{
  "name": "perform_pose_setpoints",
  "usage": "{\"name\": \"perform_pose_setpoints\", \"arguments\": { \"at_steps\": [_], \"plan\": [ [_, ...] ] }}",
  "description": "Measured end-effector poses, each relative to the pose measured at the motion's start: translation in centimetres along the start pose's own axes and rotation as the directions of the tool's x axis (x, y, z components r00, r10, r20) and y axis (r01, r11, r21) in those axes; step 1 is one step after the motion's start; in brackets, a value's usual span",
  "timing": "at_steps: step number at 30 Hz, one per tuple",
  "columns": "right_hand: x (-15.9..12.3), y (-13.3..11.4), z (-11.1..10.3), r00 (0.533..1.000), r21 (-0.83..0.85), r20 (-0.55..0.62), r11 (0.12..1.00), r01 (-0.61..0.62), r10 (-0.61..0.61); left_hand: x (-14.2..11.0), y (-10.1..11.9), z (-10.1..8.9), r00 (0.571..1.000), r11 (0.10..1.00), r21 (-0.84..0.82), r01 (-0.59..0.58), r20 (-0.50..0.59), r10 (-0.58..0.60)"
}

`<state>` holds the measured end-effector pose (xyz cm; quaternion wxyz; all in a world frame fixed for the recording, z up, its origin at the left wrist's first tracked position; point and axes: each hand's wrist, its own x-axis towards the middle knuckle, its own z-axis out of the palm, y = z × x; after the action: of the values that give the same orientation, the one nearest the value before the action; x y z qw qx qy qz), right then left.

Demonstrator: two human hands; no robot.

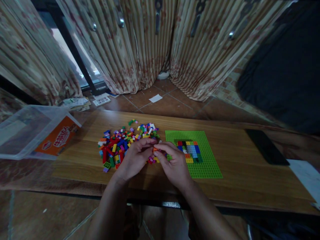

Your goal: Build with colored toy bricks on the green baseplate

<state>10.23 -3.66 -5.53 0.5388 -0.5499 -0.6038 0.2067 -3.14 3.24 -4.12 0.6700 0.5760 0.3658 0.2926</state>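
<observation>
My left hand (136,158) and my right hand (173,163) meet over the wooden table (237,173), fingertips pinched together on a small orange brick (155,149). Just behind and left of them lies a pile of small coloured bricks (123,143). To the right lies a green baseplate (207,163) with a patch of coloured bricks (190,150) built on it. My right hand's fingers overlap the baseplate's left edge.
A clear plastic box (27,131) with an orange label stands at the table's left end. A black phone (266,146) lies at the right, with a white sheet (306,176) beyond it. Striped curtains (140,46) hang behind, above the tiled floor (165,103).
</observation>
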Motion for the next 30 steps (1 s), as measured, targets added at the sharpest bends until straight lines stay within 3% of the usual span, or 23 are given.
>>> {"name": "perform_pose_setpoints", "arguments": {
  "at_steps": [4, 7, 12, 15, 18, 21, 25, 30],
  "plan": [
    [-0.2, 0.0, -0.5, 0.999, -0.110, -0.033, 0.994, 0.004, -0.008, 0.2, -0.3, 0.6, 1.000, 0.999, 0.045, -0.009, -0.024, 0.010],
    [-0.4, 0.3, -2.2, 0.996, -0.168, -0.076, 0.984, -0.057, 0.044, 0.2, -0.2, 1.0, 0.999, 0.998, 0.068, -0.008, -0.037, 0.011],
    [-1.3, 1.8, -7.9, 0.937, -0.204, -0.280, 0.941, -0.269, 0.207, -0.1, 0.1, 1.8, 0.999, 0.996, 0.080, -0.031, 0.022, 0.030],
    [-2.0, 2.9, -11.5, 0.893, -0.232, -0.270, 0.876, -0.423, 0.359, -0.1, -0.1, 2.4, 0.996, 0.994, 0.094, -0.062, 0.072, 0.056],
    [-2.5, 3.5, -13.6, 0.845, -0.275, -0.267, 0.804, -0.528, 0.464, -0.1, -0.6, 3.3, 0.991, 0.987, 0.145, -0.071, 0.125, 0.053],
    [-2.8, 3.3, -14.0, 0.843, -0.337, -0.201, 0.773, -0.538, 0.499, -0.3, -1.4, 4.7, 0.980, 0.981, 0.184, -0.052, 0.199, 0.014],
    [-3.1, 2.6, -12.8, 0.874, -0.430, -0.082, 0.774, -0.464, 0.478, -0.6, -2.4, 6.9, 0.951, 0.968, 0.248, -0.040, 0.305, -0.039],
    [-3.2, 2.1, -11.3, 0.895, -0.557, -0.083, 0.725, -0.406, 0.438, -1.0, -2.7, 9.0, 0.917, 0.942, 0.332, -0.054, 0.391, -0.085]
  ]
}}
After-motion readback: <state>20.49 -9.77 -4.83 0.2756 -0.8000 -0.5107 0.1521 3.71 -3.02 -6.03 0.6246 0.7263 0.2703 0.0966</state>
